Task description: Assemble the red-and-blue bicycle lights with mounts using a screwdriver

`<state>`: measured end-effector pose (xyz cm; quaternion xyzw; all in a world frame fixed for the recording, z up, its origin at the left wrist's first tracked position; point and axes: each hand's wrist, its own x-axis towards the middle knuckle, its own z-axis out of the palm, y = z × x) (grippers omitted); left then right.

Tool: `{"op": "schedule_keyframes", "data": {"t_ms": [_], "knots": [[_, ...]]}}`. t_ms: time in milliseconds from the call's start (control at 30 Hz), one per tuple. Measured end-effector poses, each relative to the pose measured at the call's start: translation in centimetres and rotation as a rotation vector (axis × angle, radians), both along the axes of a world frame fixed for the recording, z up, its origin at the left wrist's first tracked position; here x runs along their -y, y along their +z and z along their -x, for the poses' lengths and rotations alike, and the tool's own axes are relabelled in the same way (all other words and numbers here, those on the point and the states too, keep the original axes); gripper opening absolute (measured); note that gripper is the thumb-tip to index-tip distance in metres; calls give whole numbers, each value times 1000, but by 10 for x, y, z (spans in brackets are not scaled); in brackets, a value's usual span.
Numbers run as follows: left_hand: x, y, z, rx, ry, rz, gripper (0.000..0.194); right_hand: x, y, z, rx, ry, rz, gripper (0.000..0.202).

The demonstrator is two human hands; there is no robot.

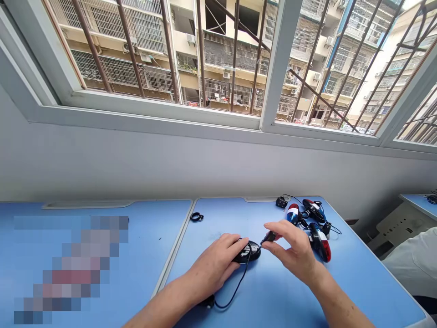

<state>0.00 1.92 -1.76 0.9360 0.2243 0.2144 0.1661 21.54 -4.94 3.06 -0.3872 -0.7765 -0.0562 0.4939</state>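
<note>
My left hand (223, 255) grips a black oval siren-light housing (251, 251) against the blue table, its pale-marked face turned up. A thin black cable (239, 284) loops from the housing down to a small dark piece (207, 301), partly hidden beneath my left forearm. Between the thumb and fingers of my right hand (293, 248) is a short black screwdriver (269, 237). Its thin tip points at the housing's right end; whether it touches cannot be made out.
Several red, white and blue siren lights (321, 241) with tangled cables lie right of my right hand. Behind them is a small black box (281, 202). A black ring clamp (196, 217) rests near the table seam. A blurred patch covers the left table (146, 255). Someone's pale clothing (414, 259) shows at right.
</note>
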Motion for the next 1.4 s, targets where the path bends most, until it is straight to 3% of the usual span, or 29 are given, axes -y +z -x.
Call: {"op": "schedule_keyframes", "data": {"t_ms": [100, 300, 400, 600, 900, 1067, 1200, 1400], "knots": [[1, 1, 0, -1, -4, 7, 60, 0, 1, 0, 51, 18, -6, 30], [1, 4, 0, -22, -9, 14, 59, 10, 13, -9, 128, 109, 164, 44], [0, 3, -1, -19, -12, 9, 59, 11, 14, -11, 87, 118, 195, 35], [0, 0, 0, 6, -10, 17, 61, 8, 9, -2, 21, -23, 118, 7], [-1, -1, 0, 7, -5, 20, 63, 0, 0, 0, 42, 15, -19, 36], [4, 10, -1, -30, 14, 8, 56, 5, 3, -7, 76, 143, 166, 48], [5, 13, -1, -30, 18, 0, 55, 10, 9, -13, 46, 131, 254, 34], [-1, 1, -1, -12, -4, -11, 60, 6, 7, -8, 50, 28, 215, 8]]}}
